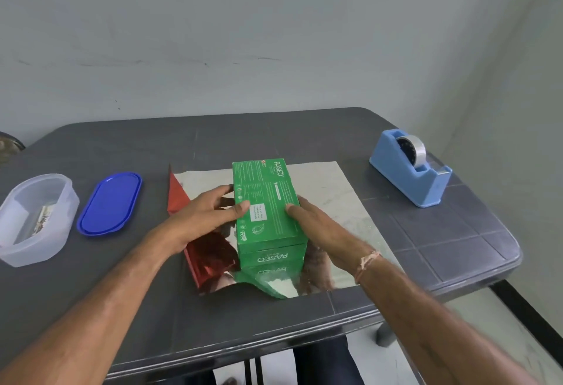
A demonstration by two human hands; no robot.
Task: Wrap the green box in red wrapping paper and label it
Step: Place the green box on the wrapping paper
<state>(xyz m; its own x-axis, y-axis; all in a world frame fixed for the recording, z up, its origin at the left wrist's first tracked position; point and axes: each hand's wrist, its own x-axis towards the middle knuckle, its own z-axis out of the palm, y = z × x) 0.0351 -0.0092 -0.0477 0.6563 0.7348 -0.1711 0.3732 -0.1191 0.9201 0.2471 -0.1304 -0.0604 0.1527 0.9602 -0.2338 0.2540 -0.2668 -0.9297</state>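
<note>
Your left hand (207, 217) and right hand (320, 226) grasp the green Paseo box (265, 198) at frame centre on the wrapping paper (335, 189). Sliding the box could crease the paper's curled edge at frame left.

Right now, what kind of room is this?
Probably a plain room used for gift wrapping: a dark table against a bare grey wall, a blue tape dispenser, and shiny wrapping paper under a green box.

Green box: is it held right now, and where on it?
Yes. The left hand and right hand grip the green box by its long sides at mid-length, thumbs on top.
</note>
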